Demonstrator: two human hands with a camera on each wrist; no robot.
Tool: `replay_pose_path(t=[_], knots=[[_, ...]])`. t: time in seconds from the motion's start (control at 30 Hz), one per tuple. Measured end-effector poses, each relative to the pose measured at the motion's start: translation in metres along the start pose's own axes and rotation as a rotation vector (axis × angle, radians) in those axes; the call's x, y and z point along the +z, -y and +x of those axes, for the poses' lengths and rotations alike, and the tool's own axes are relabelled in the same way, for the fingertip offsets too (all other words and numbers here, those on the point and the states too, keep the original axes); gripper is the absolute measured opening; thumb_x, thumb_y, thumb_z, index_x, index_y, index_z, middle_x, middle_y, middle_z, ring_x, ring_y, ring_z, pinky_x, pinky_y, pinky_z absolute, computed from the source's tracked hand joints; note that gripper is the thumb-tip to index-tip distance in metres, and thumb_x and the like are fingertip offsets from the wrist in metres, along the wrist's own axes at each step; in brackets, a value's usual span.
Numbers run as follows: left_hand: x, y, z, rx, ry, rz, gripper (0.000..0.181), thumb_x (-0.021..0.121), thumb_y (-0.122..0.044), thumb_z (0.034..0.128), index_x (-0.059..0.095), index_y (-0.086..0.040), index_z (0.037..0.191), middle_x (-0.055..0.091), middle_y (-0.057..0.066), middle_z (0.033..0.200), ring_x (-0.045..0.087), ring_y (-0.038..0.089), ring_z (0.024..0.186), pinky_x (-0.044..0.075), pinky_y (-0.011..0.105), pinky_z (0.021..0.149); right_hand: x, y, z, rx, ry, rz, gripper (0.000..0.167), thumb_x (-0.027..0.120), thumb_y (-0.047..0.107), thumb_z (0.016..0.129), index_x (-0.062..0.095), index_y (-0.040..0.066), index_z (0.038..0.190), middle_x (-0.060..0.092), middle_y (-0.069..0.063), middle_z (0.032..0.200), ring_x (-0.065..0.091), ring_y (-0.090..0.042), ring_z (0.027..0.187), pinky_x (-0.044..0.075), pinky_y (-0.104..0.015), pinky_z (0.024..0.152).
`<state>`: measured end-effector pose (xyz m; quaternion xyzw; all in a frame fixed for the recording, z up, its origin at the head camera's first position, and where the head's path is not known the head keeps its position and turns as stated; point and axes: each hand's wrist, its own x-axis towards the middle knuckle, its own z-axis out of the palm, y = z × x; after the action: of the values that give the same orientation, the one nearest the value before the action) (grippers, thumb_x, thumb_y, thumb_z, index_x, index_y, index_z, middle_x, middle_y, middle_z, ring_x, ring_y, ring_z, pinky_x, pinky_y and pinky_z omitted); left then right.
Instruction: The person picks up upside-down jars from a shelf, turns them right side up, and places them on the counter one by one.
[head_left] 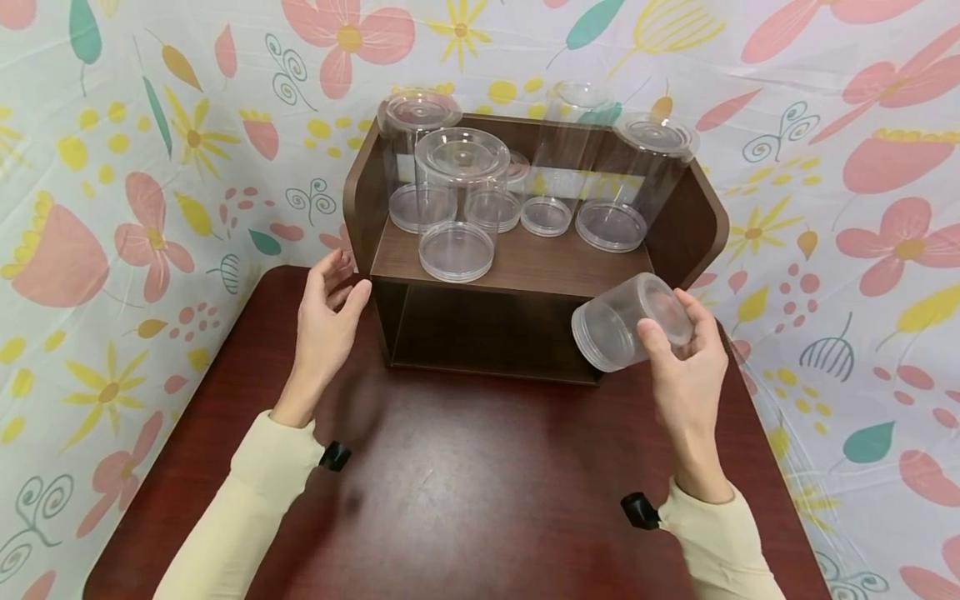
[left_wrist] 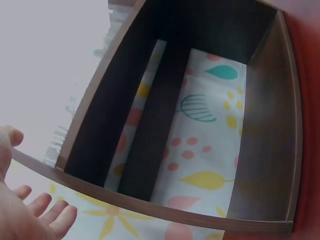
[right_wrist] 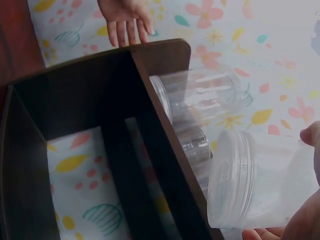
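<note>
- Right hand point(head_left: 690, 375) pinches a clear jar point(head_left: 611, 325), tilted, in front of the shelf point(head_left: 543, 268) at its right end; fingers partly hidden behind it.
- From where I stand, can't tell if jar touches shelf.
- Left hand point(head_left: 326, 321): fingers loosely spread, just beside shelf's left wall.
- Small jar point(head_left: 512, 208) on shelf: half hidden behind front jar point(head_left: 461, 208).
- Left wrist view: area above shelf washed out.

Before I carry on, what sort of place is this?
Probably a small screened-off work corner: floral sheeting rises at the left, back and right of a dark red table, where a brown shelf unit holds clear jars. What lies beyond is hidden.
</note>
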<state>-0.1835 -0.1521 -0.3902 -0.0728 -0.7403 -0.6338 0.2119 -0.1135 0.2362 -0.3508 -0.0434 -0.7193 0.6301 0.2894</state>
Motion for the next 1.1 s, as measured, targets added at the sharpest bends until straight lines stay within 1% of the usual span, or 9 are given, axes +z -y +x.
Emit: replay_pose_path(t=[0.13, 0.3, 0.37, 0.5, 0.6, 0.77, 0.87, 0.97, 1.1], knots=[[-0.001, -0.004, -0.015, 0.043, -0.034, -0.016, 0.052, 0.065, -0.005, 0.1005, 0.044, 0.005, 0.147, 0.051, 0.017, 0.144, 0.052, 0.027, 0.132, 0.043, 0.041, 0.109, 0.004, -0.003, -0.006, 0.029, 0.005, 0.065, 0.055, 0.076, 0.007, 0.088, 0.059, 0.002, 0.140, 0.060, -0.007, 0.127, 0.052, -0.012, 0.085, 0.041, -0.015, 0.061], [0.005, -0.006, -0.034, 0.083, -0.023, -0.065, 0.047, 0.065, 0.003, 0.0978, 0.049, 0.008, 0.142, 0.057, 0.020, 0.134, 0.056, 0.029, 0.123, 0.047, 0.028, 0.100, 0.009, -0.006, -0.014, 0.060, 0.038, 0.157, 0.055, 0.071, -0.001, 0.089, 0.055, -0.002, 0.142, 0.061, -0.009, 0.125, 0.058, -0.014, 0.095, 0.049, -0.017, 0.075], [0.011, -0.004, -0.042, 0.086, 0.012, -0.088, 0.047, 0.065, 0.007, 0.0965, 0.050, 0.009, 0.141, 0.058, 0.021, 0.132, 0.058, 0.029, 0.120, 0.048, 0.026, 0.099, 0.011, -0.008, -0.017, 0.070, 0.048, 0.177, 0.054, 0.070, -0.003, 0.090, 0.055, -0.002, 0.142, 0.061, -0.010, 0.125, 0.059, -0.016, 0.102, 0.050, -0.018, 0.082], [0.023, 0.003, -0.055, 0.079, 0.117, -0.115, 0.048, 0.066, 0.010, 0.0942, 0.049, 0.012, 0.139, 0.057, 0.029, 0.130, 0.058, 0.037, 0.118, 0.051, 0.027, 0.097, 0.013, -0.012, -0.024, 0.102, 0.059, 0.179, 0.053, 0.069, -0.005, 0.090, 0.055, -0.002, 0.142, 0.062, -0.008, 0.124, 0.060, -0.014, 0.100, 0.050, -0.018, 0.081], [0.032, 0.008, -0.063, 0.073, 0.198, -0.101, 0.049, 0.067, 0.009, 0.0942, 0.050, 0.012, 0.140, 0.056, 0.033, 0.133, 0.058, 0.044, 0.119, 0.052, 0.031, 0.096, 0.017, -0.016, -0.029, 0.142, 0.073, 0.180, 0.053, 0.068, -0.006, 0.091, 0.054, -0.003, 0.142, 0.063, -0.006, 0.123, 0.061, -0.011, 0.098, 0.050, -0.018, 0.082], [0.044, 0.014, -0.074, 0.051, 0.328, -0.034, 0.050, 0.070, -0.001, 0.0967, 0.052, 0.005, 0.142, 0.058, 0.026, 0.137, 0.061, 0.037, 0.120, 0.053, 0.043, 0.097, 0.022, -0.024, -0.037, 0.216, 0.121, 0.206, 0.050, 0.066, -0.007, 0.093, 0.052, -0.003, 0.141, 0.061, -0.005, 0.127, 0.063, -0.009, 0.099, 0.050, -0.017, 0.082], [0.053, 0.016, -0.079, 0.032, 0.386, -0.031, 0.050, 0.071, -0.005, 0.0973, 0.052, 0.000, 0.143, 0.059, 0.021, 0.138, 0.061, 0.032, 0.121, 0.052, 0.049, 0.098, 0.026, -0.029, -0.043, 0.243, 0.153, 0.245, 0.048, 0.064, -0.008, 0.094, 0.050, -0.003, 0.140, 0.061, -0.005, 0.127, 0.065, -0.010, 0.097, 0.051, -0.018, 0.085], [0.062, 0.018, -0.085, 0.005, 0.441, -0.040, 0.054, 0.073, -0.009, 0.0967, 0.051, -0.005, 0.146, 0.059, 0.016, 0.139, 0.061, 0.030, 0.123, 0.052, 0.050, 0.098, 0.031, -0.035, -0.050, 0.255, 0.184, 0.309, 0.045, 0.061, -0.010, 0.096, 0.050, -0.003, 0.139, 0.064, -0.004, 0.125, 0.068, -0.012, 0.095, 0.051, -0.021, 0.093], [0.073, 0.021, -0.093, -0.027, 0.518, -0.035, 0.062, 0.075, -0.013, 0.0958, 0.047, -0.010, 0.151, 0.056, 0.011, 0.144, 0.058, 0.029, 0.127, 0.053, 0.046, 0.099, 0.037, -0.042, -0.056, 0.258, 0.218, 0.379, 0.045, 0.058, -0.010, 0.097, 0.048, -0.005, 0.141, 0.066, -0.004, 0.122, 0.070, -0.015, 0.093, 0.050, -0.024, 0.097]])
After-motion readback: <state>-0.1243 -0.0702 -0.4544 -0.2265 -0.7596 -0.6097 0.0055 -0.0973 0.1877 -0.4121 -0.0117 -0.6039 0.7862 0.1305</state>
